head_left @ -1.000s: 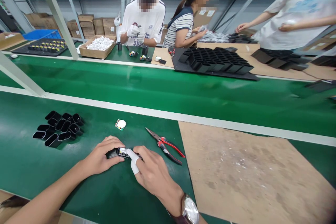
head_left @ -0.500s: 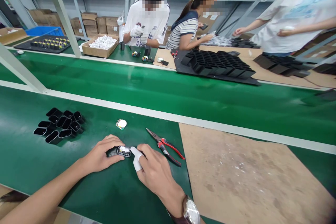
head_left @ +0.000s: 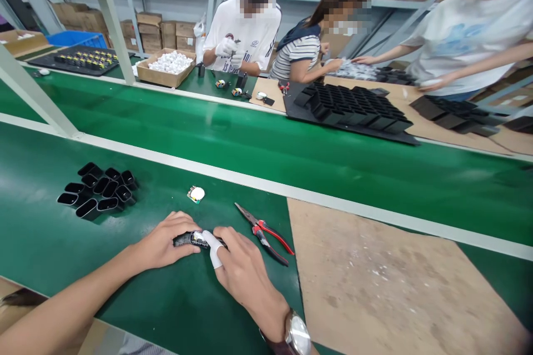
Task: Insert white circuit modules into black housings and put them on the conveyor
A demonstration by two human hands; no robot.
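Note:
My left hand point(head_left: 169, 241) is wrapped round a black oval plastic housing point(head_left: 182, 239), which lies on its side on the green bench. A white part and small components point(head_left: 199, 238) show in its open end, which faces right. My right hand point(head_left: 241, 260) wears white covers on two fingers, and these are closed together against that open end. A dark piece shows behind them; what it is I cannot make out. Beyond the hands lies a small circuit board with a white round part point(head_left: 197, 194). Red-and-black long-nose pliers point(head_left: 262, 230) rest just right of my right hand.
Several empty black housings point(head_left: 100, 191) stand at the left. A brown board point(head_left: 395, 283) covers the bench at right. Past a pale rail point(head_left: 208, 175) runs a green belt point(head_left: 233, 133). Co-workers stand across it, by a box of white parts point(head_left: 160, 80) and stacked black housings point(head_left: 353, 108).
My right fingers have moved left, further over the housing's open end. The view has shifted slightly. Across the belt, the person at the right has reached farther left.

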